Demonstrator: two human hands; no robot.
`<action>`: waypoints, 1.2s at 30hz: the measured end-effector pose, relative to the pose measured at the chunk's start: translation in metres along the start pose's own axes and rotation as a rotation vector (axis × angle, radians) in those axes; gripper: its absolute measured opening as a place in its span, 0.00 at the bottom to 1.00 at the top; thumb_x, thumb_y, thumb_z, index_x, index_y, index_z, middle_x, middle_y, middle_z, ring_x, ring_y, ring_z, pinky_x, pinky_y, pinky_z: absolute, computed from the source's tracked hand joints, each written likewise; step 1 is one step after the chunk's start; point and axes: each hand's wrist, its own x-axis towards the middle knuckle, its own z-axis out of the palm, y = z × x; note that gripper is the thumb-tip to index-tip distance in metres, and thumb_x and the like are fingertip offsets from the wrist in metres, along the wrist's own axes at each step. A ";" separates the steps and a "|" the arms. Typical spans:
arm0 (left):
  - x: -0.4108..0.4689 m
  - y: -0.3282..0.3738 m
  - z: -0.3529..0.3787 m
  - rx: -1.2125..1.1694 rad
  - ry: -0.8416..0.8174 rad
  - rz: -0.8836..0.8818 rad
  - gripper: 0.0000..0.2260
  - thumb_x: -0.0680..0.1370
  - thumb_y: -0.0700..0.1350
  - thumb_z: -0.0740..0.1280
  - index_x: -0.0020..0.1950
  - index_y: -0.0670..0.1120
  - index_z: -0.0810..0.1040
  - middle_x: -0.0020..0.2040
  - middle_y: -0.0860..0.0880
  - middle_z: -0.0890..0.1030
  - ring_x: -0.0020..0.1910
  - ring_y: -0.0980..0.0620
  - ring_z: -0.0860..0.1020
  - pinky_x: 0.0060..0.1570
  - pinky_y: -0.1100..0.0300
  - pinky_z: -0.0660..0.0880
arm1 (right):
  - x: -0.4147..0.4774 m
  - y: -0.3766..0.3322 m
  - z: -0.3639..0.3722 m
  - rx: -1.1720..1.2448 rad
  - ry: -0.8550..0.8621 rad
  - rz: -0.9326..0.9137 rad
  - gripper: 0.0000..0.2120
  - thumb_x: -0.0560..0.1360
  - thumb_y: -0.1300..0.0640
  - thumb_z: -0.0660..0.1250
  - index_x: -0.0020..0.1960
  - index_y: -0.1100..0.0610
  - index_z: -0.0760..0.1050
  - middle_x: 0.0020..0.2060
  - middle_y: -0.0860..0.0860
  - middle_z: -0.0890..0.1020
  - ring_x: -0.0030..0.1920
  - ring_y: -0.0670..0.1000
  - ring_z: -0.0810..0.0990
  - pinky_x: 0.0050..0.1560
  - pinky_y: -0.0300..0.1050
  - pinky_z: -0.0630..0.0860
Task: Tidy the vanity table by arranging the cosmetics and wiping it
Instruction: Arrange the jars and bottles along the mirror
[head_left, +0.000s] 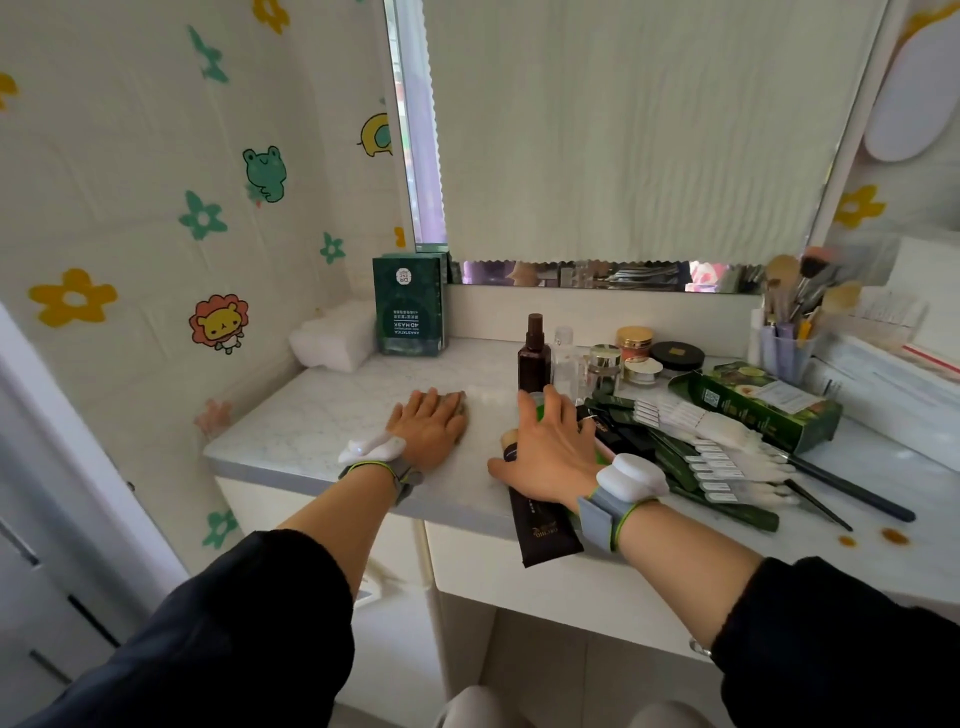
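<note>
My left hand lies flat on the marble vanity top, fingers straight; a bit of cloth shows under the fingertips, too small to be sure. My right hand rests with spread fingers over a green item and a dark brown tube that hangs over the front edge. Right of it lies a heap of dark green sachets and a green box. Behind stand a brown spray bottle, a clear bottle and several jars.
A dark green mask box and a white sponge block stand at the back left. A brush holder sits at the back right. Two long brushes lie near the front edge, beside orange stains. A blind covers the mirror.
</note>
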 end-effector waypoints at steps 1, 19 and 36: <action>-0.002 0.004 0.001 0.008 0.005 -0.003 0.25 0.82 0.57 0.44 0.79 0.57 0.44 0.80 0.50 0.45 0.78 0.45 0.43 0.75 0.46 0.44 | -0.001 0.001 0.000 0.000 0.002 0.001 0.46 0.71 0.35 0.64 0.77 0.54 0.45 0.77 0.59 0.44 0.76 0.63 0.45 0.71 0.63 0.51; 0.016 0.030 0.001 0.018 -0.022 0.046 0.26 0.82 0.58 0.43 0.79 0.53 0.42 0.80 0.48 0.43 0.78 0.46 0.41 0.75 0.48 0.43 | 0.061 0.005 -0.046 0.127 0.500 0.048 0.25 0.74 0.52 0.66 0.67 0.60 0.64 0.62 0.58 0.71 0.62 0.59 0.68 0.59 0.50 0.67; 0.123 0.022 0.001 0.037 -0.019 0.004 0.27 0.82 0.58 0.43 0.79 0.52 0.42 0.79 0.46 0.43 0.78 0.43 0.42 0.76 0.47 0.44 | 0.127 0.025 -0.058 -0.091 0.385 -0.004 0.26 0.80 0.38 0.51 0.49 0.56 0.78 0.49 0.52 0.78 0.57 0.57 0.67 0.52 0.52 0.61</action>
